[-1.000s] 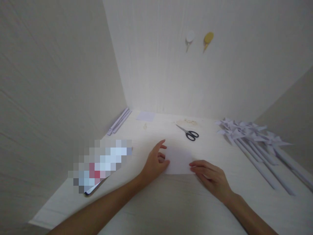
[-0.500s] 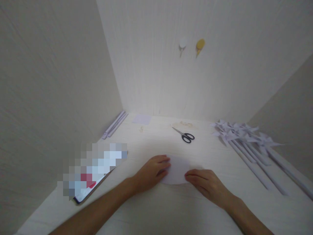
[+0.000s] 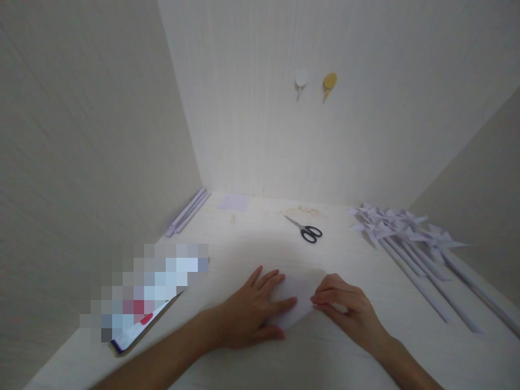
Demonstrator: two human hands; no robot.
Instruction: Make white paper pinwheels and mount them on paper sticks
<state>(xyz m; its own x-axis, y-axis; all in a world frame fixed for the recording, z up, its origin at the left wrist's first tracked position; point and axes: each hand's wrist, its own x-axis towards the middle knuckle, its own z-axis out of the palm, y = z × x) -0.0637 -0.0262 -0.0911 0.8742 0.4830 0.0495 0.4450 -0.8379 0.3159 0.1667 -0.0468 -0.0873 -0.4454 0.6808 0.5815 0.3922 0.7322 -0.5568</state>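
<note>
A pale sheet of paper (image 3: 301,287) lies on the white table between my two hands. My left hand (image 3: 258,307) rests on its left part with the fingers spread, holding it flat. With thumb and fingertips, my right hand (image 3: 350,306) pinches the sheet's right edge. Part of the paper is hidden under the left fingers. Beyond the hands lies a pair of scissors (image 3: 303,227) with black handles, its tip pointing away to the left.
Several paper pinwheels (image 3: 400,225) on rolled paper sticks lie at the right. Rolled paper tubes (image 3: 189,213) and a small paper square (image 3: 234,202) are at the back left. A phone (image 3: 136,330), partly pixelated, is at the left. Two hooks (image 3: 330,81) are on the back wall.
My left fingers have spread out over the sheet. The right hand has closed into a pinch on its right edge, and the paper looks narrower near that hand. The view has tilted slightly upward.
</note>
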